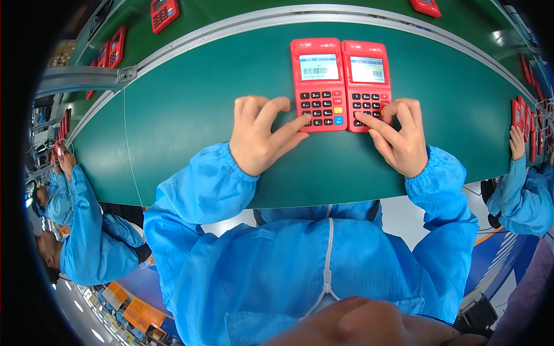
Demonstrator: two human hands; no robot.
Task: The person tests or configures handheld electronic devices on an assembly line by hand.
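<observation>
Seemingly mid-keying on already lit left terminal (317, 86) and right terminal (367, 86), beneath and beyond index fingertips of half-curled left hand (258, 137) and right hand (406, 141), gripping nothing, with remaining entries unclear.

Smooth plastic is being shown by the keypad terminals (318, 86), creased cloth by the smock (277, 259), metal by the rail (340, 12).

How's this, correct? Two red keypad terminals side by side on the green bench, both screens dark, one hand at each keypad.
Not quite: in the head view the left screen and right screen are lit, not dark. The rest stands, left hand and right hand included.
</observation>
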